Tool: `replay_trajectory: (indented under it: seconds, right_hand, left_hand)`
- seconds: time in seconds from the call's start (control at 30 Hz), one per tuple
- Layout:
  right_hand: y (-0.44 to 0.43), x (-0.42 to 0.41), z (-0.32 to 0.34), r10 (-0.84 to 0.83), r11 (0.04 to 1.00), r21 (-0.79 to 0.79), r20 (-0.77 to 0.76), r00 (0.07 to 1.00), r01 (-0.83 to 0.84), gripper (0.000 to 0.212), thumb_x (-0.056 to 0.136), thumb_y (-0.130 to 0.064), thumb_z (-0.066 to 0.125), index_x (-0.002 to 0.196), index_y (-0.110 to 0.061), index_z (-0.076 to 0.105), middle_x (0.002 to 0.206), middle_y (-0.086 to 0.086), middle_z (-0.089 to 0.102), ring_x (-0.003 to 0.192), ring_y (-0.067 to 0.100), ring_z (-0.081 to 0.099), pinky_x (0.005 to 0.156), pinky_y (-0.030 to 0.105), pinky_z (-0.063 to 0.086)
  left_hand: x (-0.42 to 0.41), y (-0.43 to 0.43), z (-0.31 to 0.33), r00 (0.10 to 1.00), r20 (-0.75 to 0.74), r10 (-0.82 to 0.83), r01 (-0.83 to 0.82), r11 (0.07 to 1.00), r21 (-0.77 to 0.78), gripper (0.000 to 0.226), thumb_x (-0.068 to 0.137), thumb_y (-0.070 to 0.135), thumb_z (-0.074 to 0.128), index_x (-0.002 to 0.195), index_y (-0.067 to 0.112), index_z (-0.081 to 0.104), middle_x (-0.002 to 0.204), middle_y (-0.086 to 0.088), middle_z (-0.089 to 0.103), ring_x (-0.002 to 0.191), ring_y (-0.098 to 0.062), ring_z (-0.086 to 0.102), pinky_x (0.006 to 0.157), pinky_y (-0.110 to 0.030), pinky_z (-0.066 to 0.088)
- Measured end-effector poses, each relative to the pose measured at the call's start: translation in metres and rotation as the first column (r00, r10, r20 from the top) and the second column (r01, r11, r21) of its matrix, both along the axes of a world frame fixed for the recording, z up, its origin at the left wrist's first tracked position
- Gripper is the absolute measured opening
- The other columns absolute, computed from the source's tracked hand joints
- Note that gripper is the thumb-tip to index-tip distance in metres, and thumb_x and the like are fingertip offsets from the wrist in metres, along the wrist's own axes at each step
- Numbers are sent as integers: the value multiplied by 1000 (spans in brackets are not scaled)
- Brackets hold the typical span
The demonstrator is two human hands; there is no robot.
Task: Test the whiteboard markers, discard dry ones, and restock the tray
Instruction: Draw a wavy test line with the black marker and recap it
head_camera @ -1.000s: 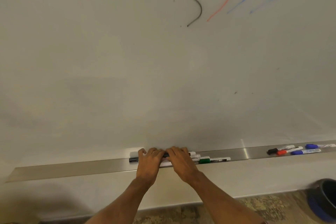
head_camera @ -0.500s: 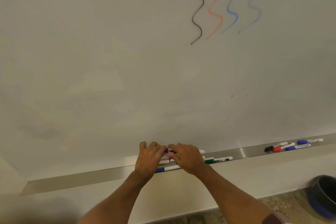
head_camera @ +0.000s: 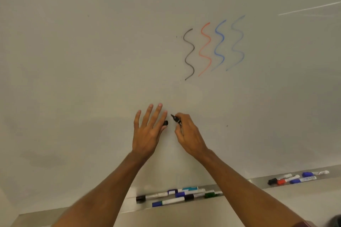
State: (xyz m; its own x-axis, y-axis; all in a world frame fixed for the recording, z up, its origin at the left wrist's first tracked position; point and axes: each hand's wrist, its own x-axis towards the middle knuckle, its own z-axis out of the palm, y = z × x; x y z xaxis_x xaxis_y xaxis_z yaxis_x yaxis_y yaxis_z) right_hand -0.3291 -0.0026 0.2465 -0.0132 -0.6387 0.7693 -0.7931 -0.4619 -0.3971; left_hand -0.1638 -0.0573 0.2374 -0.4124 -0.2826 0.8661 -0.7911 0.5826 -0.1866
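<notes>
The black marker [head_camera: 176,120] is held, uncapped, in front of the whiteboard [head_camera: 92,61], well above the tray [head_camera: 335,173]. It is gripped by the right hand [head_camera: 190,136], whose fingers and thumb are curled around its barrel. The dark tip is pointed up and to the left, towards the left hand [head_camera: 147,132]. Whether the tip is touching the board cannot be told. The marker's black cap [head_camera: 165,123] is pinched at the thumb side of the left hand, just beside the tip but apart from it. The other fingers of that hand are stretched upward and spread.

Four wavy test strokes are seen on the board above and to the right of the hands. In order from the left they are a black line [head_camera: 194,48], a red line [head_camera: 210,40], a blue line [head_camera: 224,39] and a fainter blue line [head_camera: 243,35].

Along the lower edge of the board, a cluster of capped markers [head_camera: 184,194] is laid lengthwise in the metal tray between the two forearms. Black, blue, green and teal caps can be made out there. Farther right in the same tray, well apart from that cluster, a second small group [head_camera: 302,179] is laid, with black, red and blue caps.
</notes>
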Motion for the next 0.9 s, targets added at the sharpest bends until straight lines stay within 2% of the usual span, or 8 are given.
replay_trajectory:
  seconds: [0.2,0.27,0.33,0.43,0.53,0.67,0.77,0.9]
  right_hand:
    - [-6,-8,93,92,983,-165,43,995,-84,37,97,-21,51,134,-19,46,103,0,64,84,8,61,78,19,50]
    - [-6,-6,117,139,974,-194,89,986,-120,31,97,-21,51,128,-22,46,87,-5,61,70,5,61,69,15,48]
    - [-9,-2,138,158,957,-257,88,984,-131,18,97,-18,51,116,-19,50,80,-4,56,61,7,59,62,19,48]
    - [-15,4,162,193,921,-361,85,978,-150,17,97,-15,51,112,-13,57,80,2,60,63,9,60,61,21,49]
    - [-18,8,178,238,886,-426,79,968,-183,32,93,-12,51,125,-12,56,98,3,62,79,12,59,62,20,48]
    - [-24,9,188,183,865,-477,6,983,-158,53,76,-14,61,128,-11,52,101,-4,59,87,11,54,76,17,43]
    - [-30,11,194,135,834,-541,12,991,-107,43,74,-17,68,114,-10,58,96,-9,55,83,15,52,76,29,46]
    - [-39,13,199,95,775,-630,45,994,-46,21,88,-22,53,96,-7,65,84,3,65,76,16,56,71,36,47]
  left_hand:
    - [-2,-20,103,997,-45,56,-62,986,-152,46,105,33,38,146,11,42,155,-10,32,145,-30,25,116,-56,20]
    - [-1,-26,133,996,-48,74,-82,978,-192,48,106,34,35,147,11,39,156,-10,29,146,-31,23,117,-55,17]
    - [2,-32,161,995,-57,84,-95,970,-222,48,106,35,33,148,11,37,156,-10,28,146,-31,21,118,-53,15]
    - [5,-40,193,994,-63,84,-97,967,-238,49,107,33,32,150,11,32,158,-10,26,147,-30,18,119,-51,14]
    - [8,-49,211,996,-82,23,-40,975,-217,49,107,30,28,150,8,31,157,-10,26,147,-29,18,119,-48,15]
    - [14,-61,216,997,-69,-34,20,982,-188,48,106,24,27,151,6,27,158,-10,23,148,-26,15,120,-48,16]
    - [15,-66,215,995,-79,-55,40,982,-184,48,106,22,24,151,6,27,159,-10,22,148,-24,14,120,-46,14]
    - [15,-73,213,996,-80,-50,30,972,-233,47,107,22,25,151,7,25,158,-8,22,148,-22,16,120,-44,16]
